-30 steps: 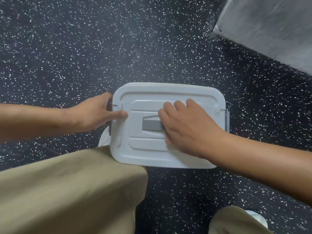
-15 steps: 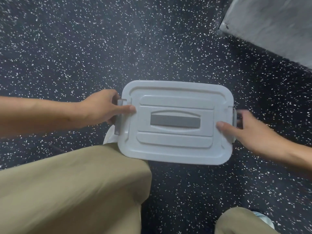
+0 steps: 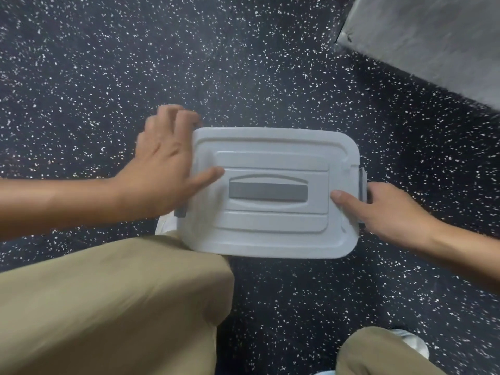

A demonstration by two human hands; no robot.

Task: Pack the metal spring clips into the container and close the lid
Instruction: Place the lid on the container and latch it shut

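The white plastic container (image 3: pixel 270 236) sits on the speckled floor with its lid on; a grey handle (image 3: pixel 267 191) lies flat in the lid's middle. No spring clips are visible. My left hand (image 3: pixel 159 169) rests at the container's left end with fingers spread past the far left corner and the thumb on the lid; it is motion-blurred. It covers most of the grey left latch (image 3: pixel 180 212). My right hand (image 3: pixel 387 209) grips the right end, thumb on the lid and fingers wrapped around the grey right latch (image 3: pixel 362 182).
My left knee in tan trousers (image 3: pixel 108 301) touches the container's near left corner, with a white shoe (image 3: pixel 165 226) just under it. My right knee (image 3: pixel 378 353) and shoe (image 3: pixel 414 342) are at the bottom right. A grey slab (image 3: pixel 433 36) fills the top right corner.
My right hand left the lid's handle and took hold of the right end at the latch. My left hand opened from pinching the left latch and now lies spread over that end.
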